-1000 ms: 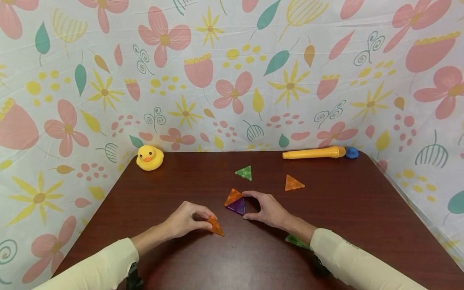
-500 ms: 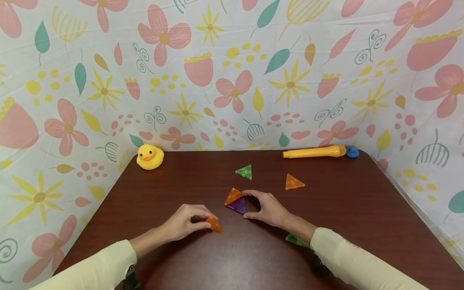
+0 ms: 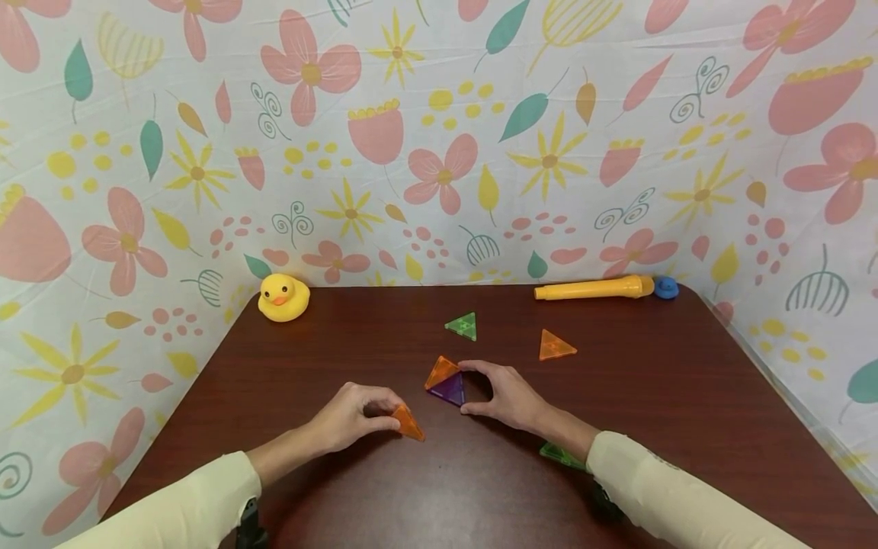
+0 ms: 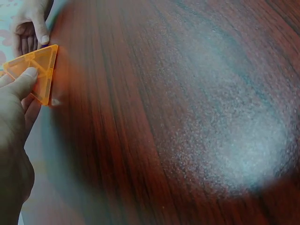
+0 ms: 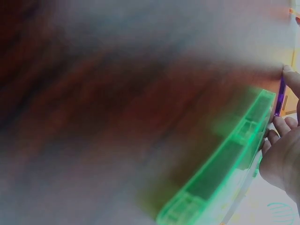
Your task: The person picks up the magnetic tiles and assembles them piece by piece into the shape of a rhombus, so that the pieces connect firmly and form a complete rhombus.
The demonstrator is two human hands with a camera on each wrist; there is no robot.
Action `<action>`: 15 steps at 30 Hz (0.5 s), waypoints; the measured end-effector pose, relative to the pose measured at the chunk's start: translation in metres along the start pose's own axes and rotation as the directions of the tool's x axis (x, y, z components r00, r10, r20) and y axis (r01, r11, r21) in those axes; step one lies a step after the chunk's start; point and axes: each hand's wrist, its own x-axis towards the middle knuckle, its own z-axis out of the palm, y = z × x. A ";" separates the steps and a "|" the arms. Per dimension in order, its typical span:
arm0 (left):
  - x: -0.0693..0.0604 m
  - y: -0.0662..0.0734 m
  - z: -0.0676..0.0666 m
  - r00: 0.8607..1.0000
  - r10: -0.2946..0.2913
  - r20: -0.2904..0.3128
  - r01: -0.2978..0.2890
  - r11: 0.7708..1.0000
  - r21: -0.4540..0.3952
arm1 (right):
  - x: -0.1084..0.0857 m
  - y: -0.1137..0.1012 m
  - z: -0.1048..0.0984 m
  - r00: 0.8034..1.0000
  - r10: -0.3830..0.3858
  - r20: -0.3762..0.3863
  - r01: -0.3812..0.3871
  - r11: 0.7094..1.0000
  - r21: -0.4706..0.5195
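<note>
My left hand (image 3: 353, 418) pinches an orange triangular magnetic tile (image 3: 409, 424) between thumb and fingers, tilted above the table. In the left wrist view the thumb lies across the face of this orange tile (image 4: 42, 63). My right hand (image 3: 511, 396) holds a purple triangular magnetic tile (image 3: 449, 390) by its right side, index finger at the upper corner and thumb at the lower one. A second orange tile (image 3: 441, 371) lies against the purple tile's upper left edge. The right wrist view shows only an edge of the purple tile (image 5: 281, 97) by the right hand (image 5: 283, 159).
A green triangular tile (image 3: 463, 326) and another orange tile (image 3: 556, 346) lie farther back on the dark wooden table (image 3: 370, 335). A green tile (image 3: 564, 456) sits under the right forearm. Along the back stand a yellow duck (image 3: 283, 298), a yellow stick-like toy (image 3: 593, 289) and a blue duck-like toy (image 3: 665, 287).
The orange tile in my left hand has tipped a little, its lower point rising slightly. My right hand and the purple tile have stayed in place.
</note>
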 end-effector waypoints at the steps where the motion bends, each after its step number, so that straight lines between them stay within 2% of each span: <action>1: 0.000 0.000 0.000 1.000 -0.008 -0.014 0.008 1.000 0.010 | 0.000 0.000 0.000 1.000 -0.001 -0.001 0.001 1.000 -0.001; 6: 0.002 0.002 0.000 0.997 -0.013 -0.077 0.017 0.998 0.055 | 0.000 0.000 0.000 1.000 -0.008 -0.002 0.008 1.000 -0.007; 15: 0.012 0.004 0.000 0.993 0.042 -0.109 -0.035 0.997 0.066 | 0.001 0.001 -0.001 1.000 -0.001 0.019 0.001 1.000 0.000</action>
